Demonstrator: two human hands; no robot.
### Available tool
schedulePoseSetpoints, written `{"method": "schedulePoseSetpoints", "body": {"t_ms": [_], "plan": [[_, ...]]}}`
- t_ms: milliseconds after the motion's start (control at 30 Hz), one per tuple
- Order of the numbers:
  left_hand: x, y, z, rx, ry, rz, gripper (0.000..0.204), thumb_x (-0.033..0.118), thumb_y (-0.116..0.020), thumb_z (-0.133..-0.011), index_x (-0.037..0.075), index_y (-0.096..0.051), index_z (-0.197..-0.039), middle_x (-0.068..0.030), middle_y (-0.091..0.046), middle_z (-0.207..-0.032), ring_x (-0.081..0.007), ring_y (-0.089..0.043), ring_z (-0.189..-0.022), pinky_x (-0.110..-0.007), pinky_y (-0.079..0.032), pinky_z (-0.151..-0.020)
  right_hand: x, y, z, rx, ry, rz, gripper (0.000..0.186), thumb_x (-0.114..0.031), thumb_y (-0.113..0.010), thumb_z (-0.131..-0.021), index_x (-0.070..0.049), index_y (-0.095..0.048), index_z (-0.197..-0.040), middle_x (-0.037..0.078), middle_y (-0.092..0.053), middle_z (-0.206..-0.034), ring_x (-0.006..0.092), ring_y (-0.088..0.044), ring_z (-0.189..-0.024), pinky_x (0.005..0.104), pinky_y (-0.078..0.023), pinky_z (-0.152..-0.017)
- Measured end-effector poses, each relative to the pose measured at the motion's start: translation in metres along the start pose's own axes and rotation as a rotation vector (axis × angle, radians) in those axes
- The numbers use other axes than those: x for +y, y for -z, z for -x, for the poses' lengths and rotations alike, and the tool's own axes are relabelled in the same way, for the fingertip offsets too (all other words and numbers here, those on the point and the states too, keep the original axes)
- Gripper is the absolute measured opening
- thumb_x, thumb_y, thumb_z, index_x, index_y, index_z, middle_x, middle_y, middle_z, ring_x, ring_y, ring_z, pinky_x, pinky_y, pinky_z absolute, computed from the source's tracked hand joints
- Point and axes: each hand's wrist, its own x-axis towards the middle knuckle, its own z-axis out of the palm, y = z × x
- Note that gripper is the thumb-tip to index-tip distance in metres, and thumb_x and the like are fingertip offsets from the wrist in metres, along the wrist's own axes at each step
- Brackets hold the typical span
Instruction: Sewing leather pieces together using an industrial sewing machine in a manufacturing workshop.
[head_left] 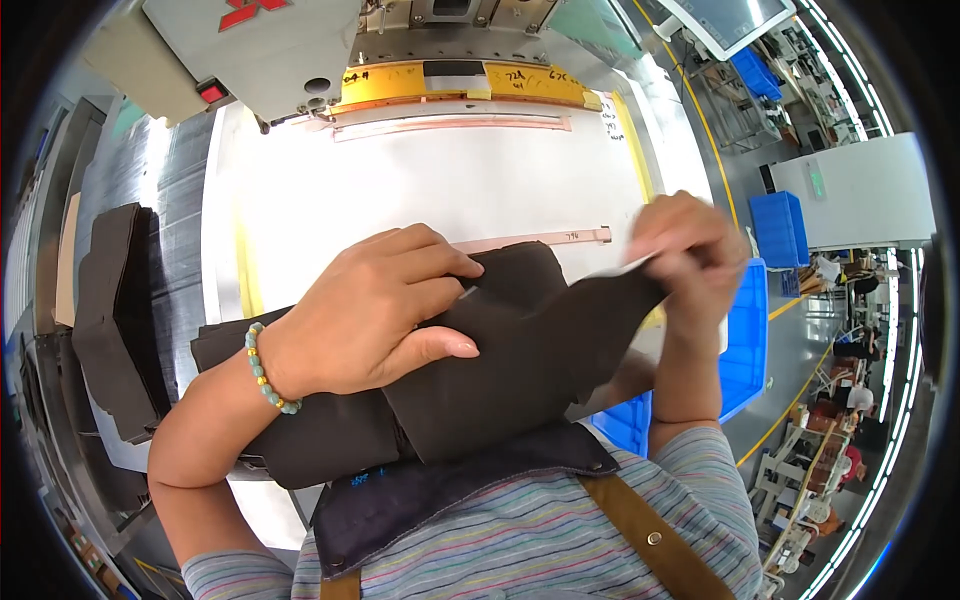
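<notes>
Our left hand (352, 312) rests half-curled on a dark brown, flat, flexible panel (515, 370), grip indeterminable, over a matching brown stack (325, 440) at the flat white counter's (440, 190) near side; our right hand (692, 248), blurred, pinches the panel's raised corner. We judge separation in hand; the next move calls for steadying the stack.

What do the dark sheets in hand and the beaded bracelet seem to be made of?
Dark sheets: likely fabric or leather-like material, matte, since they bend softly and show little shine.
Beaded bracelet: perhaps stone, glass or plastic, smooth-looking, judging by its rounded greenish and yellow beads.
</notes>
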Motion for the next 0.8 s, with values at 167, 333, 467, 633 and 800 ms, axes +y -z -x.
{"method": "schedulePoseSetpoints", "body": {"t_ms": [167, 333, 467, 633, 800], "plan": [[0.001, -0.008, -0.003, 0.000, 0.038, -0.015, 0.025, 0.020, -0.085, -0.090, 0.004, -0.066, -0.093, -0.0115, -0.075, -0.122, -0.0325, -0.068, -0.102, -0.043, -0.058, -0.089, 0.029, 0.080, -0.027, 0.216, -0.466, 0.291, 0.012, -0.005, -0.074, -0.101, 0.000, -0.076, -0.112, 0.000, -0.077, -0.099, 0.0047, -0.068, -0.088, 0.0222, -0.054, -0.082], [0.004, -0.003, -0.005, 0.002, 0.068, -0.048, 0.024, 0.014, -0.086, -0.087, 0.004, -0.068, -0.099, -0.0113, -0.073, -0.125, -0.0334, -0.069, -0.108, -0.044, -0.058, -0.093, 0.139, 0.166, -0.048, 0.204, -0.754, 0.418, 0.021, -0.012, -0.071, -0.105, -0.001, -0.078, -0.120, 0.000, -0.079, -0.105, 0.0051, -0.069, -0.092, 0.0216, -0.053, -0.085], [0.011, 0.017, -0.014, -0.053, 0.089, -0.133, 0.028, 0.013, -0.083, -0.091, 0.003, -0.069, -0.113, -0.0152, -0.069, -0.137, -0.0376, -0.068, -0.122, -0.046, -0.057, -0.102, 0.187, 0.172, -0.095, 0.193, -0.643, 0.454, 0.024, -0.015, -0.070, -0.106, -0.002, -0.080, -0.124, 0.001, -0.079, -0.108, 0.0087, -0.070, -0.098, 0.0246, -0.054, -0.090], [-0.014, 0.014, -0.028, -0.185, 0.097, -0.390, 0.041, 0.014, -0.072, -0.101, -0.003, -0.064, -0.138, -0.0232, -0.055, -0.159, -0.0405, -0.054, -0.147, -0.048, -0.047, -0.120, 0.229, 0.102, -0.171, 0.000, -0.542, 0.316, 0.032, -0.012, -0.065, -0.107, -0.004, -0.074, -0.138, 0.003, -0.077, -0.122, 0.0104, -0.068, -0.107, 0.0269, -0.053, -0.097], [-0.074, -0.010, -0.058, -0.194, 0.106, -0.455, 0.055, 0.025, -0.065, -0.108, -0.007, -0.053, -0.151, -0.0265, -0.045, -0.168, -0.0403, -0.042, -0.158, -0.048, -0.037, -0.129, 0.253, 0.094, -0.204, -0.163, -0.526, 0.176, 0.038, -0.012, -0.060, -0.109, -0.002, -0.068, -0.144, 0.003, -0.076, -0.128, 0.0109, -0.066, -0.114, 0.0265, -0.050, -0.103]]}}
